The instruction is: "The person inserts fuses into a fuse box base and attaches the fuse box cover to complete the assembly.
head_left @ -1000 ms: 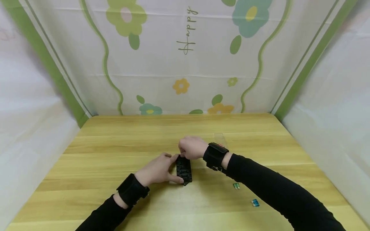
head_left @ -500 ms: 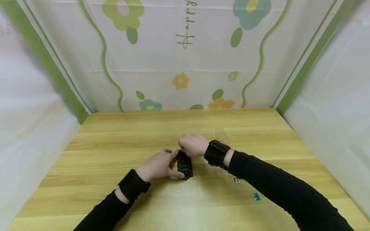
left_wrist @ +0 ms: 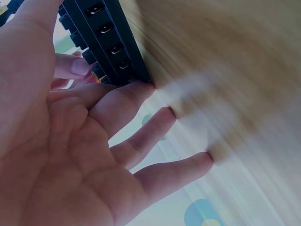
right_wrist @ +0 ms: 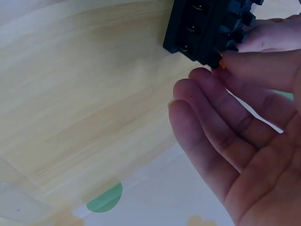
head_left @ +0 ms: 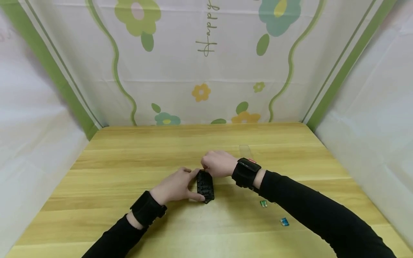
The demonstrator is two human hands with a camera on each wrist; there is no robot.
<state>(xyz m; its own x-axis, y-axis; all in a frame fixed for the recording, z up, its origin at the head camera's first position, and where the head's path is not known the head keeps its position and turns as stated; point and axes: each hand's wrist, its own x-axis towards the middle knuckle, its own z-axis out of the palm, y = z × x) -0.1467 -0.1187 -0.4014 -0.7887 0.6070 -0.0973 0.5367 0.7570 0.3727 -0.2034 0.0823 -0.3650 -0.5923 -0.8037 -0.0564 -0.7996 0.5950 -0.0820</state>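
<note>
A black fuse box (head_left: 205, 187) with a row of slots and metal contacts lies on the wooden table. My left hand (head_left: 175, 186) holds it between the thumb at its near end and the index finger at its far end; the other fingertips touch the table in the left wrist view. At the box's far end, my right hand (head_left: 219, 163) pinches a small orange blade fuse (right_wrist: 222, 62), mostly hidden by thumb and finger. Whether that fuse sits in a slot I cannot tell. The remaining right fingers are loosely bent beside the box.
A green blade fuse (head_left: 263, 204) and a blue blade fuse (head_left: 284, 221) lie near my right forearm, the green one close to the sleeve. Behind the right wrist is a flat transparent cover (head_left: 245, 151). Patterned cloth (head_left: 167, 71) walls off the table's back and sides.
My right hand has shifted slightly right, uncovering more of the fuse box's far end, where a bit of orange now shows. The left hand keeps its hold. The head view has tilted a little.
</note>
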